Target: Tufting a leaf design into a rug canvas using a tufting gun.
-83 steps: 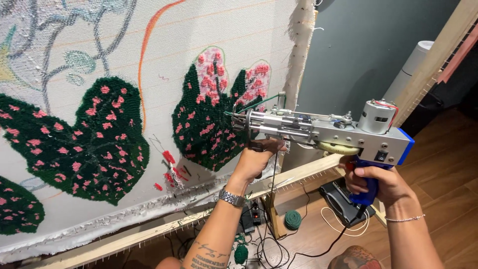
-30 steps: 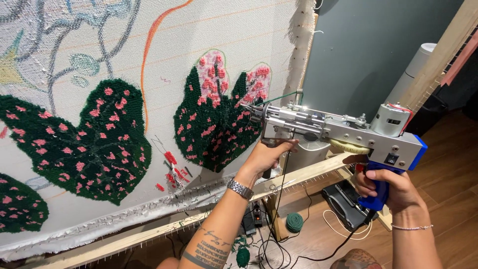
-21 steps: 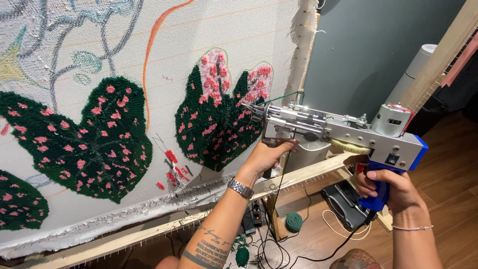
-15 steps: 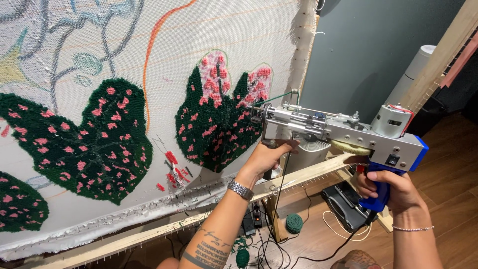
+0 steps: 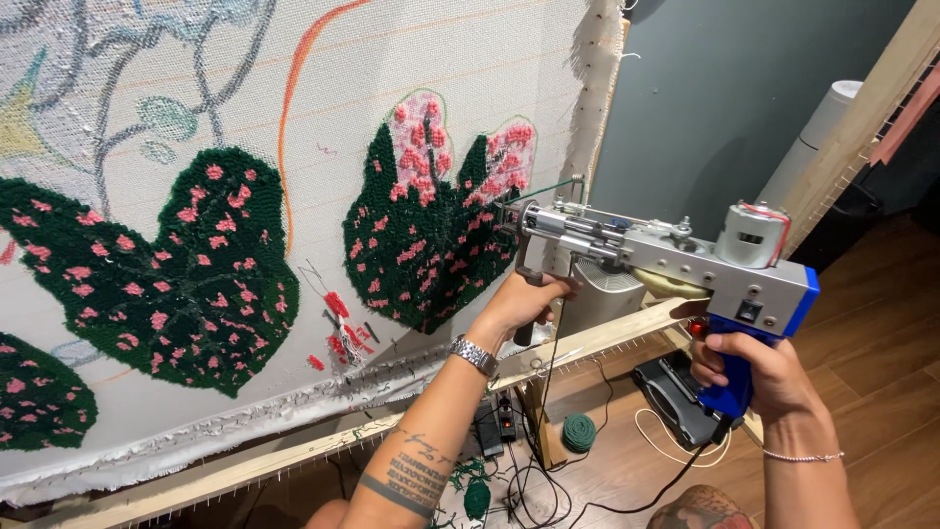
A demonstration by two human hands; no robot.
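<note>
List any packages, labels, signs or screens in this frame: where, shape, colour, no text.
No packages, signs or screens show.
Label: small dark square patch on the side of the tufting gun, above the blue grip held by the right hand.
Nothing like a label shows on the cloth, near the left hand or on the floor.

Even, soft indoor light fills the scene, brightest on the pale cloth (image 5: 441,59) above the hands. The floor (image 5: 881,323) below them sits dimmer. Focus is sharp throughout, with slight wide-angle bending at the edges.
</note>
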